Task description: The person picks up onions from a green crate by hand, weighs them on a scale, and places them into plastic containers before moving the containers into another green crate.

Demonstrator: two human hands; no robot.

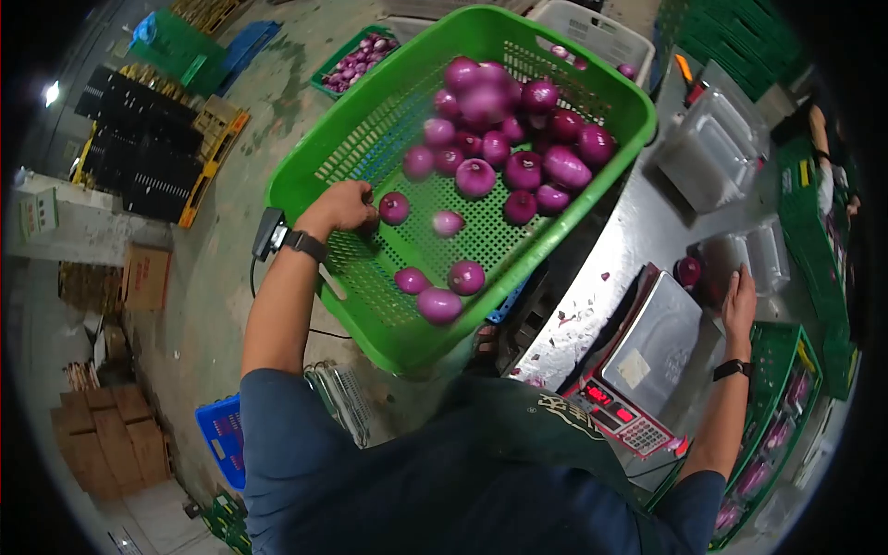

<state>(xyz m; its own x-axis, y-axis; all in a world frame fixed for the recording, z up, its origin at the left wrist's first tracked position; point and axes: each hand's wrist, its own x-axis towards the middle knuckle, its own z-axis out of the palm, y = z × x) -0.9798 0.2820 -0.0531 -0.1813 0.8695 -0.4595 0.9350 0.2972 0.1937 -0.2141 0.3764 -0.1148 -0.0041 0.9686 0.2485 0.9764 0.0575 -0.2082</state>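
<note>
My left hand is inside the left end of a large green basket, its fingers curled beside a red onion; what they grip, if anything, is hidden. Several peeled red onions lie in the basket, mostly toward its far right. At the right, my right hand rests against a clear plastic tray on the metal table, its fingers extended along the tray's near side. A dark red onion sits at the tray's left edge. Between the basket and that hand stands a scale with a lit red display.
Stacked clear trays stand at the table's far end. Green crates with packed onions line the right side. A blue crate and a smaller onion crate are on the floor. Another person's arm shows at the far right.
</note>
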